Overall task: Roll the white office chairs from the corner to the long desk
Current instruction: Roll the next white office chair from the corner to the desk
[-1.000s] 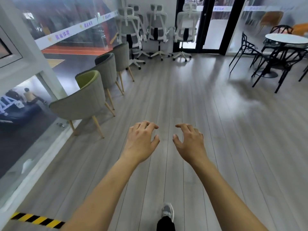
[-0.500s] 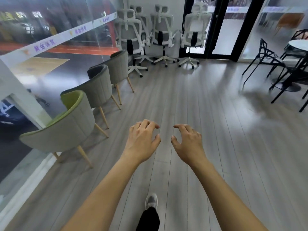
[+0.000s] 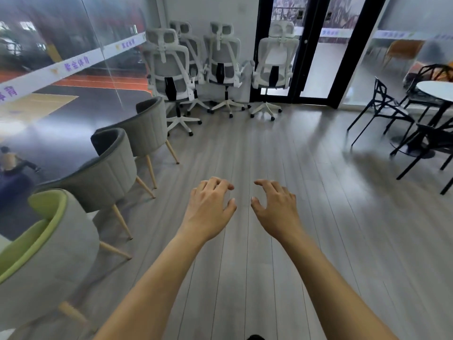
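Several white office chairs with mesh backs and headrests stand clustered in the far corner, backs towards me. The nearest one [image 3: 171,72] is at the left, another [image 3: 224,62] in the middle, and one [image 3: 275,60] at the right by the black door frame. My left hand [image 3: 208,209] and my right hand [image 3: 277,207] are stretched out in front of me over the floor, palms down, fingers curled and apart, holding nothing. Both are well short of the chairs. No long desk is in view.
A row of three grey tub chairs [image 3: 110,168] on wooden legs lines the glass wall on the left. Black wire-frame chairs [image 3: 382,106] surround a round white table [image 3: 438,90] at the right. Grey plank floor [image 3: 245,148] stretches between me and the corner.
I have walked forward: the white chairs look larger and nearer, and the tub chairs have slid back along my left. My hands keep the same outstretched pose.
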Demonstrator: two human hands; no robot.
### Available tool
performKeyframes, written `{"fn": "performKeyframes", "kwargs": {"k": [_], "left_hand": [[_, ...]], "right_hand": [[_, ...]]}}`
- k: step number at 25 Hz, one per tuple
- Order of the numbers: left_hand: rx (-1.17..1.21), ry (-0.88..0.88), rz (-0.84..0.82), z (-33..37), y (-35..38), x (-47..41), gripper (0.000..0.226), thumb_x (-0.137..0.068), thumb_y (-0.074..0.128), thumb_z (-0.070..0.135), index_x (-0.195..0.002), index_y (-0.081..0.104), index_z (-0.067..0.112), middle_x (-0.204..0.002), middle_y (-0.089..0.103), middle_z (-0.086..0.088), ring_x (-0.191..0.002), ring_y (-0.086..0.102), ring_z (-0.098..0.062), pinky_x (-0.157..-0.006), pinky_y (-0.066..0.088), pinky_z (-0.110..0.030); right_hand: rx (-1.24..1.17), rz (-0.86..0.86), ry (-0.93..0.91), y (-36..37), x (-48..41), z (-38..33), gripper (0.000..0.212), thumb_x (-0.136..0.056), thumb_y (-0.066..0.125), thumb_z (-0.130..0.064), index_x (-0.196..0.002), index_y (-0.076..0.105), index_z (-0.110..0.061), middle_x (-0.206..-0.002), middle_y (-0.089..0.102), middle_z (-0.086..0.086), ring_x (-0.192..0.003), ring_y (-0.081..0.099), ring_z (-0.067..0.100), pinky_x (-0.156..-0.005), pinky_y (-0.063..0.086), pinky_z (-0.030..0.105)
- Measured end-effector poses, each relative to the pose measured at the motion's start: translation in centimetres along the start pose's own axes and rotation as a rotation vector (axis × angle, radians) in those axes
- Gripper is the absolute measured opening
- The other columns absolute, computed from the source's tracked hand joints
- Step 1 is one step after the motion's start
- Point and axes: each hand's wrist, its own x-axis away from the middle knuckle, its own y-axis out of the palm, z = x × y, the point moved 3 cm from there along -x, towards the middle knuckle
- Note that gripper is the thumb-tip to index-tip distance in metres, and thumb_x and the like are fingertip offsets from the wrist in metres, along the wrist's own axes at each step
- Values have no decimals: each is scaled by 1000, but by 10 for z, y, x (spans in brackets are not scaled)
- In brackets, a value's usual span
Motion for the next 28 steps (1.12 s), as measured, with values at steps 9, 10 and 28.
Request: {"fn": "performKeyframes", "kwargs": {"k": [9, 10, 28], "left_hand": [[-69, -46, -10, -89, 64, -303, 33, -97, 51, 37, -128, 55, 25, -128, 53, 5, -121, 48, -18, -102, 35, -34], [-77, -56, -8, -99, 67, -336, 33, -97, 51, 37, -128, 55, 26, -128, 54, 6, -121, 48, -18, -102, 34, -34], [-75, -231, 120, -433, 69, -846, 30, -97, 51, 38, -125, 55, 29, -130, 53, 8, -124, 44, -18, -103, 29, -34]], "right_hand": [[-56, -2, -45, 59, -327, 57, 47, -98, 55, -40, -142, 49, -26, -140, 55, -2, -131, 51, 22, -115, 32, 42], [-60, -13, -56, 64, -365, 59, 47, -98, 55, -40, -142, 49, -26, -140, 56, -2, -130, 51, 22, -114, 32, 42], [-62, -146, -224, 245, -963, -59, 47, -99, 54, -42, -144, 46, -31, -142, 50, -8, -132, 47, 17, -115, 28, 37]]}}
